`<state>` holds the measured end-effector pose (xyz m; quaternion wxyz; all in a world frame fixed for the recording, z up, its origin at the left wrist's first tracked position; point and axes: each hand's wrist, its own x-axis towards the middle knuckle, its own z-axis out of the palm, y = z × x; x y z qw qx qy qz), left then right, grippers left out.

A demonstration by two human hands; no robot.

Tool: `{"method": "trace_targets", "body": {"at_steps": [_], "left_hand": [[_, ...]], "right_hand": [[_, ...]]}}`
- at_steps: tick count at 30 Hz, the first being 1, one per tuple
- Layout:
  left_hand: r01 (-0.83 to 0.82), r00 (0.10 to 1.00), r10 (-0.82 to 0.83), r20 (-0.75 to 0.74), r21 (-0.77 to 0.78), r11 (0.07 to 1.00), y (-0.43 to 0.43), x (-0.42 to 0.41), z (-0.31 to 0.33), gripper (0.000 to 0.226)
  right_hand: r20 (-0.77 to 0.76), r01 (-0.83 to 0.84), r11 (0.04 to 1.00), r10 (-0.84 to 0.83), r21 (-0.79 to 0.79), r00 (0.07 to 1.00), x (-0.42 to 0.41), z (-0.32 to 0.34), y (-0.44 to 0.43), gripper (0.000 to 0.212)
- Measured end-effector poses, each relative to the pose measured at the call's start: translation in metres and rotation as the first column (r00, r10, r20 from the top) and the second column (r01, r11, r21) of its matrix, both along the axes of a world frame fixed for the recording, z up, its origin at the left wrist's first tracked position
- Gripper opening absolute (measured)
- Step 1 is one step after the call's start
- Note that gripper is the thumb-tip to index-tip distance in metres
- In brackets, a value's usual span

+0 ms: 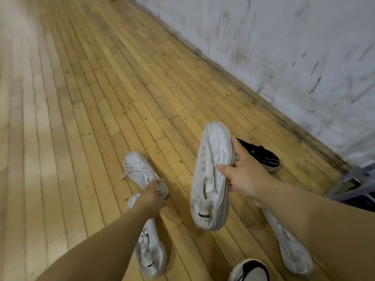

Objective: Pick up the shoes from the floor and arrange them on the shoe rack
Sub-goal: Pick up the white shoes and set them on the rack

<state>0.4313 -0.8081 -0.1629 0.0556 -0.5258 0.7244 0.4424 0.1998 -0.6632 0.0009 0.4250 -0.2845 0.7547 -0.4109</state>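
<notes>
My right hand [246, 176] grips a white sneaker [211, 175] held above the floor, its toe pointing away from me. My left hand [151, 196] reaches down to the heel of a white laced sneaker [140, 169] lying on the wooden floor; its fingers touch or close on the heel collar, and the grip itself is hidden. Another white sneaker [150, 252] lies below my left forearm. A further white sneaker [292, 246] lies under my right forearm. A black sneaker [261, 156] rests near the wall. No shoe rack is in view.
A scuffed white wall [284, 47] runs diagonally along the right. A black-and-white shoe [250, 269] shows at the bottom edge. A dark grey object [353, 189] sits at the right edge by the wall. Bare wooden floor [81, 98] stretches to the left and ahead.
</notes>
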Motion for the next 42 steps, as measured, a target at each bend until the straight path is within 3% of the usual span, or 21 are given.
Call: {"method": "trace_targets", "body": {"at_steps": [8, 12, 14, 16, 17, 19, 21, 26, 31, 34, 38, 42], "left_hand": [[0.044, 0.996, -0.036, 0.085, -0.096, 0.994, -0.006, -0.001, -0.027, 0.057], [0.06, 0.998, -0.06, -0.007, -0.028, 0.998, 0.023, 0.015, -0.026, 0.065], [-0.05, 0.999, 0.047, -0.028, -0.112, 0.992, 0.04, 0.033, -0.028, 0.077], [-0.157, 0.977, 0.189, 0.097, -0.27, 0.95, 0.054, 0.058, -0.033, 0.086], [-0.215, 0.944, 0.271, 0.187, -0.275, 0.937, 0.061, 0.068, -0.033, 0.095], [-0.374, 0.88, 0.39, 0.27, -0.109, 0.921, 0.077, 0.083, -0.035, 0.112], [-0.447, 0.874, 0.429, 0.231, 0.033, 0.894, 0.089, 0.091, -0.04, 0.118], [-0.417, 0.908, 0.412, 0.072, 0.083, 0.905, 0.102, 0.087, -0.041, 0.108], [-0.55, 0.787, 0.582, -0.204, 0.194, 0.812, 0.099, 0.074, 0.001, 0.087], [-0.55, 0.73, 0.606, -0.314, 0.257, 0.795, 0.102, 0.065, 0.052, 0.079], [-0.444, 0.724, 0.464, -0.51, 0.171, 0.88, 0.112, 0.044, 0.143, 0.073], [-0.279, 0.685, 0.298, -0.665, 0.139, 0.95, 0.122, 0.002, 0.246, 0.071]], "right_hand": [[0.139, 0.135, 0.988, -0.144, 0.071, 0.98, -0.029, -0.013, 0.016, 0.082], [0.158, 0.133, 0.986, -0.149, 0.103, 0.976, -0.029, -0.014, 0.018, 0.078], [0.16, 0.105, 0.99, -0.12, 0.095, 0.98, -0.024, -0.011, 0.017, 0.069], [0.147, 0.063, 0.994, -0.076, 0.091, 0.986, -0.015, -0.008, 0.017, 0.057], [0.144, 0.042, 0.995, -0.055, 0.091, 0.988, -0.011, -0.008, 0.016, 0.058], [0.131, 0.009, 0.996, -0.02, 0.087, 0.991, -0.003, -0.007, 0.016, 0.063], [0.144, -0.006, 0.997, -0.006, 0.078, 0.99, 0.004, -0.006, 0.015, 0.069], [0.141, -0.025, 0.998, 0.017, 0.057, 0.99, 0.012, 0.003, 0.017, 0.072], [0.091, -0.019, 1.0, 0.017, 0.025, 0.996, 0.004, 0.02, 0.026, 0.073], [0.06, 0.004, 1.0, -0.003, -0.01, 0.998, -0.002, 0.037, 0.038, 0.066], [0.007, 0.074, 0.996, -0.074, -0.04, 0.997, -0.006, 0.073, 0.054, 0.067], [-0.067, 0.187, 0.967, -0.201, -0.174, 0.977, -0.026, 0.148, 0.083, 0.053]]}}
